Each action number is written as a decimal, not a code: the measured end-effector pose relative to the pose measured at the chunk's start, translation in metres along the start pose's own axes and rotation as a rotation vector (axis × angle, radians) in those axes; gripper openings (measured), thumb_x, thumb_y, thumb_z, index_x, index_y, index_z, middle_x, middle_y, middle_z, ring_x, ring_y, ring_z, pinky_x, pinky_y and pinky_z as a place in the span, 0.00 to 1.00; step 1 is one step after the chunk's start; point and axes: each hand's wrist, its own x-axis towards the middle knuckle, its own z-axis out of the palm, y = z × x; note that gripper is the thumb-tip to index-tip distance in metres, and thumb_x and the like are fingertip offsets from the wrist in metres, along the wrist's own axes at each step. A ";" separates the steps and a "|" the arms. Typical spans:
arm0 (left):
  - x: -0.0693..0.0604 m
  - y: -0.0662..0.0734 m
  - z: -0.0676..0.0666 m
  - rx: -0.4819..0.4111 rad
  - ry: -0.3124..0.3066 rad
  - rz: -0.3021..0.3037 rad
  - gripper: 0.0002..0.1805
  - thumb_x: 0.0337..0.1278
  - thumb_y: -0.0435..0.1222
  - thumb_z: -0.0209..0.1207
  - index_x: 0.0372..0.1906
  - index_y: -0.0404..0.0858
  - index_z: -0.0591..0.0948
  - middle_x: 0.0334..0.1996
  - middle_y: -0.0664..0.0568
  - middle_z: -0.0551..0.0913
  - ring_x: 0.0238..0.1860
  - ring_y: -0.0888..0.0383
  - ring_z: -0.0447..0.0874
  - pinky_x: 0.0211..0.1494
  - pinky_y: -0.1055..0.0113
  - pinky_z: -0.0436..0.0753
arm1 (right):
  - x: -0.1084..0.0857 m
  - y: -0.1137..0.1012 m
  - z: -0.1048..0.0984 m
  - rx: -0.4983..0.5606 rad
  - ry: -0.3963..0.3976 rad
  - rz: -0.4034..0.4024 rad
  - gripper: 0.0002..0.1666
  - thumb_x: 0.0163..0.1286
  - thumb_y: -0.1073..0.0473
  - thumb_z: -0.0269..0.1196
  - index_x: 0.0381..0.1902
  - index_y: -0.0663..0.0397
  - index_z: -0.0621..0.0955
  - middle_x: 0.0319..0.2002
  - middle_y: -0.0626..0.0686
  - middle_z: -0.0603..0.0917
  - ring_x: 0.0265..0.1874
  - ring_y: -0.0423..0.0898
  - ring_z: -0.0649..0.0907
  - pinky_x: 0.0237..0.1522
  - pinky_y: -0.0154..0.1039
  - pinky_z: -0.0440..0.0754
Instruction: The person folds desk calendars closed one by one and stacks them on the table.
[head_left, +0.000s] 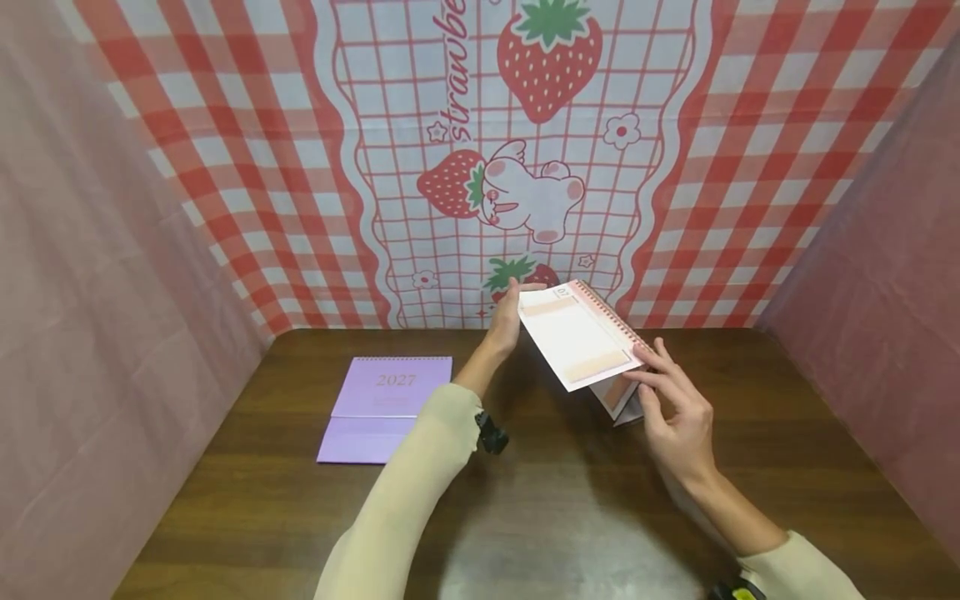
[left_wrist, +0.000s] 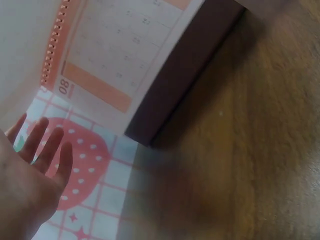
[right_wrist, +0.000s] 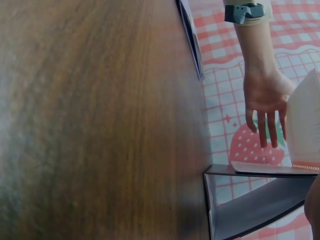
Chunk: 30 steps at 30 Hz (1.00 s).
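Note:
A spiral-bound desk calendar (head_left: 573,337) stands on its dark folded stand (right_wrist: 260,200) at the right of the table, one page lifted. That raised page carries "07" in the head view; below it, the page (left_wrist: 115,55) marked "08" shows in the left wrist view. My left hand (head_left: 506,321) touches the raised page's left edge with fingers spread and fairly straight; the page hides its thumb in the right wrist view. At the calendar's near end, my right hand (head_left: 678,417) holds the binding side, fingers over the top and thumb lower. Only a sliver of it shows in the right wrist view.
A purple "2027" desk calendar (head_left: 382,408) lies at the left of the brown wooden table (head_left: 525,517), beside my left forearm. Behind the table hangs a strawberry-print cloth (head_left: 487,125). Pink curtains (head_left: 97,333) close off both sides.

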 end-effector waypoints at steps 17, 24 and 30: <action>-0.078 0.115 0.016 0.145 0.037 -0.185 0.39 0.92 0.59 0.37 0.64 0.36 0.91 0.65 0.40 0.92 0.60 0.47 0.92 0.68 0.46 0.90 | -0.002 0.002 -0.001 -0.003 0.006 -0.011 0.17 0.64 0.84 0.63 0.37 0.63 0.93 0.62 0.63 0.93 0.80 0.39 0.80 0.85 0.33 0.73; -0.069 0.095 0.020 0.354 -0.059 -0.178 0.37 0.93 0.61 0.35 0.70 0.47 0.89 0.73 0.49 0.88 0.77 0.50 0.85 0.82 0.51 0.82 | -0.001 0.003 -0.002 0.016 0.010 -0.011 0.18 0.66 0.84 0.62 0.45 0.67 0.92 0.65 0.58 0.92 0.80 0.39 0.80 0.85 0.34 0.73; -0.050 0.054 0.025 0.412 -0.063 -0.194 0.32 0.93 0.59 0.38 0.72 0.51 0.88 0.71 0.52 0.90 0.71 0.58 0.89 0.77 0.59 0.86 | 0.001 0.004 -0.002 0.033 0.025 -0.023 0.26 0.65 0.87 0.61 0.60 0.74 0.88 0.71 0.65 0.88 0.81 0.38 0.80 0.85 0.33 0.74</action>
